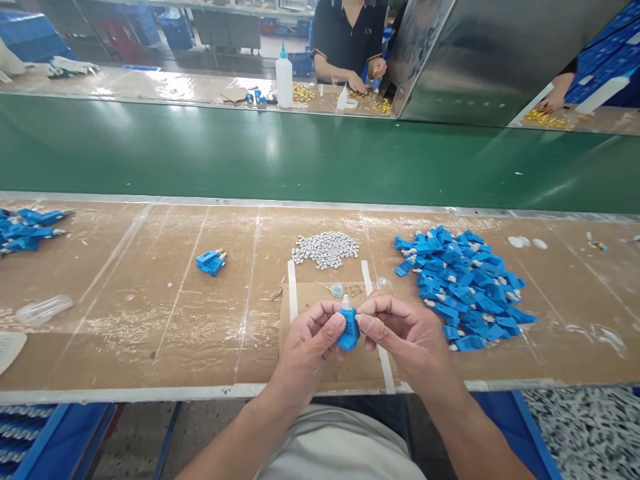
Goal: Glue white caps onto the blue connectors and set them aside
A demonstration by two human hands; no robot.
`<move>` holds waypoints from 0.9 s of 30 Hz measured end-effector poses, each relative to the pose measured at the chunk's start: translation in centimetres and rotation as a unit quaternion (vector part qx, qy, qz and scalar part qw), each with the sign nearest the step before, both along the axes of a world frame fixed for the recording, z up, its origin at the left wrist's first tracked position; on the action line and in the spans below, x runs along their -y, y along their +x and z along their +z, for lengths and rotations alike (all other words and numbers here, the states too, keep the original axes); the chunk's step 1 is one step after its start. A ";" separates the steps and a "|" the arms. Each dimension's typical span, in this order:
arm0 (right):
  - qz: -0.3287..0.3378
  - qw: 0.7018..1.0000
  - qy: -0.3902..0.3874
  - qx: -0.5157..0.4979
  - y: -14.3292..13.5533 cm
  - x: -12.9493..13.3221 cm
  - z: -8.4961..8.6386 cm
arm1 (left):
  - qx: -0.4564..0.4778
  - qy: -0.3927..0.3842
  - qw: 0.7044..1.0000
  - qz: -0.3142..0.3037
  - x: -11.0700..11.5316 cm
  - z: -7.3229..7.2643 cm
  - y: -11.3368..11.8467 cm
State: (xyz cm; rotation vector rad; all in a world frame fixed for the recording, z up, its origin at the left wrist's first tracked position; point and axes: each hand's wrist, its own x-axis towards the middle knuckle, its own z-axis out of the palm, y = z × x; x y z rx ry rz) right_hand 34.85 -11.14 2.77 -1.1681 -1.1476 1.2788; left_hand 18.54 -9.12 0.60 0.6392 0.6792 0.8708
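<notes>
A blue plastic piece with a pale tip [349, 331] is held upright between my two hands, above the taped cardboard. My left hand [311, 339] is closed on its left side, thumb on the front. At its right edge, my right hand [407, 331] is closed in a pinch; a small pale bit shows at the fingertips, too small to name. Beyond the hands lies a pile of small grey-white pieces [326, 250]. To the right spreads a large heap of blue pieces [463, 287]. A small blue group [211, 262] sits to the left.
More blue pieces [31, 230] lie at the far left, near a clear plastic item [44, 311]. A green belt [250, 157] runs behind the table. Across it are a white bottle [284, 81], a person [350, 47] handling gold-coloured parts, and a metal housing [465, 60].
</notes>
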 end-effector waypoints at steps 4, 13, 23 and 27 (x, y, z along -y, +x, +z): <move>-0.021 0.999 0.005 0.030 -0.5 0.1 -0.2 | -0.012 0.023 1.000 0.015 0.1 -0.4 -0.1; -0.024 0.994 -0.073 -0.076 -0.5 -0.1 -1.1 | -0.039 0.065 0.997 0.006 -0.3 -0.8 -0.8; -0.013 0.962 -0.160 -0.219 -0.5 -0.1 -1.1 | -0.028 0.087 0.996 -0.021 -0.4 -0.3 -0.7; -0.018 0.957 -0.174 -0.232 -0.4 -0.2 -1.1 | -0.034 0.099 0.994 -0.005 -0.6 0.2 -0.6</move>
